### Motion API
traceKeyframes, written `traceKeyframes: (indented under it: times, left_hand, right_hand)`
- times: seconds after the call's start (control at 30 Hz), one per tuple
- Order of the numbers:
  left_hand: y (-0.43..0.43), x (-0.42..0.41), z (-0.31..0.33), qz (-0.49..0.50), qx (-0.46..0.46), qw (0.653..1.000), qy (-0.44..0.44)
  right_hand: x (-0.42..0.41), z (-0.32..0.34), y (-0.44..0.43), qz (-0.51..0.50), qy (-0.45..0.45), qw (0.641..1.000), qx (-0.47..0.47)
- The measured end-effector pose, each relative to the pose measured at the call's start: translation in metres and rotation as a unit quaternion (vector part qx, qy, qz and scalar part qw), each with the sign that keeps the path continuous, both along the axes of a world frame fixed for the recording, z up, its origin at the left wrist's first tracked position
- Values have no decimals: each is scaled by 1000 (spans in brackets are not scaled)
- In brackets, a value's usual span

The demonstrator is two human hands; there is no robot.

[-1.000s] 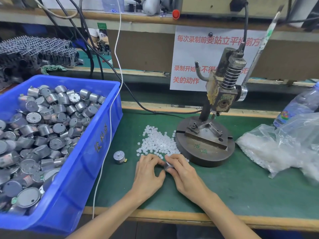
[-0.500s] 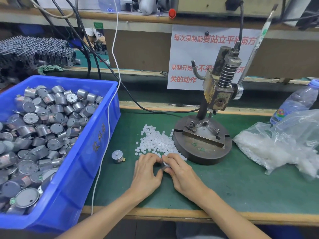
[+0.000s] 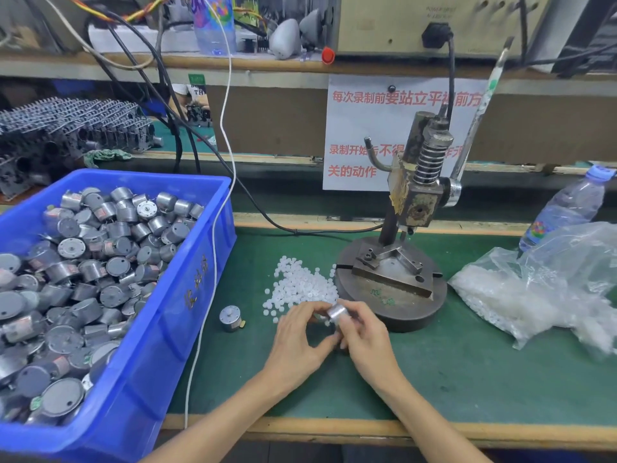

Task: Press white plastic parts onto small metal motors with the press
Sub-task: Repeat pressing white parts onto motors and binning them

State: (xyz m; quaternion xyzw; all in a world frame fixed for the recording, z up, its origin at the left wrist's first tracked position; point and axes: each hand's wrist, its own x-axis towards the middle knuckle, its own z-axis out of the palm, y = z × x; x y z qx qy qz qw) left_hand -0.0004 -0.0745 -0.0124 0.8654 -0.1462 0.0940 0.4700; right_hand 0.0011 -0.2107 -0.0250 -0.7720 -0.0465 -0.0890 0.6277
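Note:
My right hand (image 3: 364, 339) grips a small silver motor (image 3: 337, 310) just in front of the press's round base. My left hand (image 3: 297, 339) meets it from the left, fingertips pinched at the motor's end; whether a white part sits between them is hidden. A loose heap of white plastic parts (image 3: 300, 289) lies on the green mat behind my hands. The hand press (image 3: 417, 202) stands on its round base (image 3: 400, 309) with its long lever (image 3: 480, 108) raised. Another motor (image 3: 230, 317) sits alone on the mat to the left.
A blue bin (image 3: 187, 295) heaped with several motors fills the left side. A clear bag of white parts (image 3: 534, 295) and a water bottle (image 3: 567, 205) lie at the right. A white cable (image 3: 213, 262) hangs over the bin's edge.
Both hands have lifted slightly off the mat, and the motor now shows more clearly between the fingertips. The camera tilted up a little.

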Motion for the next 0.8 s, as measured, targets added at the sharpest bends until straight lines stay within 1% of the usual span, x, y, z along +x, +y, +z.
traceKeyframes:
  times: [0.03,0.07,0.1,0.13,0.17,0.3,0.37,0.43,0.53,0.6,0.63,0.73,0.8]
  left_hand:
    - [-7,4,8,-3,-17,1000,-12]
    - [-14,8,16,-7,-26,999,-23]
    - [-21,14,24,-16,-31,999,-31]
    - [-28,20,32,-31,-33,998,-35]
    - [-34,26,38,-52,-36,997,-33]
    - [-54,48,49,-130,-40,991,10]
    - [-65,58,49,-128,-19,991,19]
    - [-78,70,45,-89,4,996,6]
    - [-97,89,41,-5,69,997,-31]
    - [-104,100,37,14,117,991,-59]
    - [-106,105,34,14,126,990,-64]
    - [-108,112,30,5,99,993,-64]
    - [-109,113,28,3,91,994,-66]
  right_hand:
    - [2,4,0,-26,42,993,110]
    - [5,10,-2,-44,72,977,195]
    - [9,16,-5,-55,92,962,253]
    - [12,24,-11,-61,105,951,283]
    - [15,31,-18,-63,117,947,292]
    - [29,52,-48,-64,184,953,231]
    - [35,58,-59,-66,201,953,217]
    - [38,62,-67,-73,203,953,211]
    - [34,60,-80,-95,188,959,189]
    - [29,56,-89,-100,176,964,175]
    - [26,54,-94,-101,170,966,165]
    - [26,52,-108,-119,141,976,119]
    - [36,58,-114,-142,104,980,93]
